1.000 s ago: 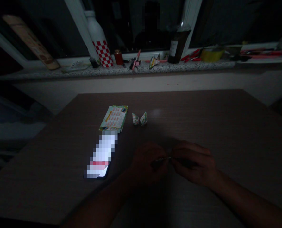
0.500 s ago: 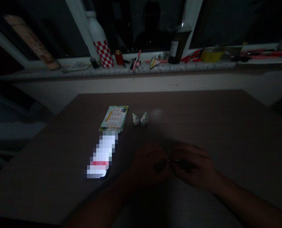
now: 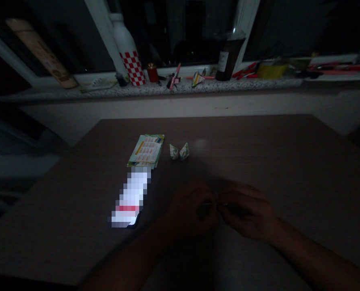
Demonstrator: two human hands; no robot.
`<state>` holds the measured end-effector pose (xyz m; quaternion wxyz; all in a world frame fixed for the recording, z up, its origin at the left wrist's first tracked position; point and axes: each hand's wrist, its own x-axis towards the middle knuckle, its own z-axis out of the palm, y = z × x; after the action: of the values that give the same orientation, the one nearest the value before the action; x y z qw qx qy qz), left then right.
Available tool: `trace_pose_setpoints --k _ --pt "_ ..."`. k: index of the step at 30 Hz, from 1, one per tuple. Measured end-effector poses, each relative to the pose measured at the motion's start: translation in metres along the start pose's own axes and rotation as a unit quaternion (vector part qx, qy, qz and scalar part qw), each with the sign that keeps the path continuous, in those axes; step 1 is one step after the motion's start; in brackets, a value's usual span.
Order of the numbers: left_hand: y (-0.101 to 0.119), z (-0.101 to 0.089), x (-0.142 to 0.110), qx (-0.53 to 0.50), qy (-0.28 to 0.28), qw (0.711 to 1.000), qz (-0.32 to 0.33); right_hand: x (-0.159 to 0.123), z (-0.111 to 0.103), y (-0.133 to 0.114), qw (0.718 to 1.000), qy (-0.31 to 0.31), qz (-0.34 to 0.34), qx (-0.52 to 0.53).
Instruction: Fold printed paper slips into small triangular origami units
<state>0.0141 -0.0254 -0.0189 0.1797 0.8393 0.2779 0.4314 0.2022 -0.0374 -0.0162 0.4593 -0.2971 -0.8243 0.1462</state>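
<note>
My left hand point(image 3: 192, 210) and my right hand point(image 3: 246, 210) meet over the near part of the table, fingertips almost touching. Both are closed in a pinch on a small thin piece of paper point(image 3: 208, 204), of which only a pale edge shows; the fingers and the dark hide the rest. Beyond my left hand stand two small folded paper pieces point(image 3: 184, 151), pointed and printed, side by side. To their left lies a stack of printed paper sheets point(image 3: 146, 149).
A lit phone point(image 3: 133, 220) with a blurred screen lies below the paper stack on the brown table point(image 3: 273, 149). On the granite sill point(image 3: 167, 89) stand a red-and-white checked bottle point(image 3: 133, 64), a dark bottle point(image 3: 225, 64), a small jar point(image 3: 152, 73) and several pens.
My hands keep almost the same place and pinch. A little more of the pale paper edge shows by my left fingers. The other things have not moved.
</note>
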Motion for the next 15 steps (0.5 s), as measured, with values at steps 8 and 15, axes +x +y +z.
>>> trace_pose_setpoints --k 8,15 --pt "0.0005 -0.0022 0.0019 0.0 0.025 1.0 -0.004 -0.0004 -0.0029 0.0009 1.0 0.013 0.021 -0.003" --pt "-0.001 -0.0019 0.0007 0.004 0.019 1.0 0.003 -0.0003 -0.0013 0.0008 1.0 0.01 -0.004 0.0"
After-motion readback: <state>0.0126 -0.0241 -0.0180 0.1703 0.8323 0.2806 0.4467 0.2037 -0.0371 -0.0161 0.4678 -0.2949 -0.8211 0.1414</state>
